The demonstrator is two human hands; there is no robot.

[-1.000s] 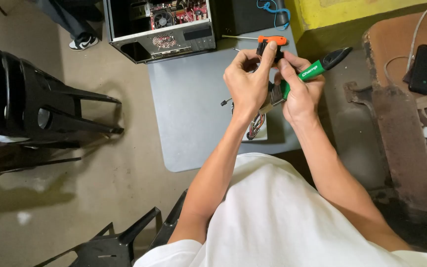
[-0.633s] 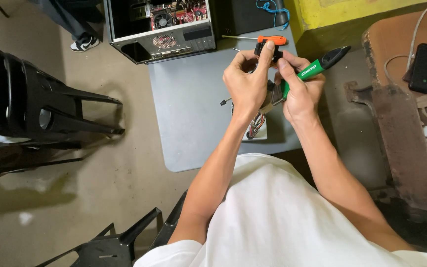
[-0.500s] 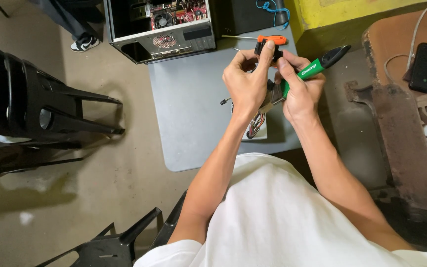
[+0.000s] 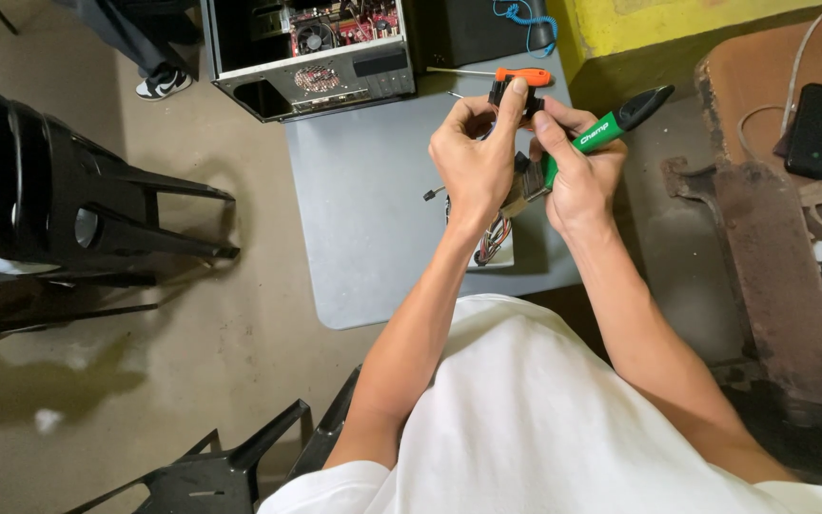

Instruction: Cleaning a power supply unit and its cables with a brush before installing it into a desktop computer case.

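1. Left hand (image 4: pixel 476 157) pinching a small black part (image 4: pixel 511 92) above a grey table (image 4: pixel 363 209).
2. Right hand (image 4: pixel 577 171) gripping a green-handled screwdriver (image 4: pixel 611 124).
3. Orange-handled screwdriver (image 4: pixel 516 74) lying beside an open computer case (image 4: pixel 311 52).
4. Black phone (image 4: pixel 818 116) far right.

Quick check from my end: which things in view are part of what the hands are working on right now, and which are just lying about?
In use:
left hand and right hand, gripping a small black part
green-handled tool in the right hand
bundle of coloured wires hanging below the hands

Lying about:
orange-handled screwdriver on the grey table
open computer case
black phone
black chair
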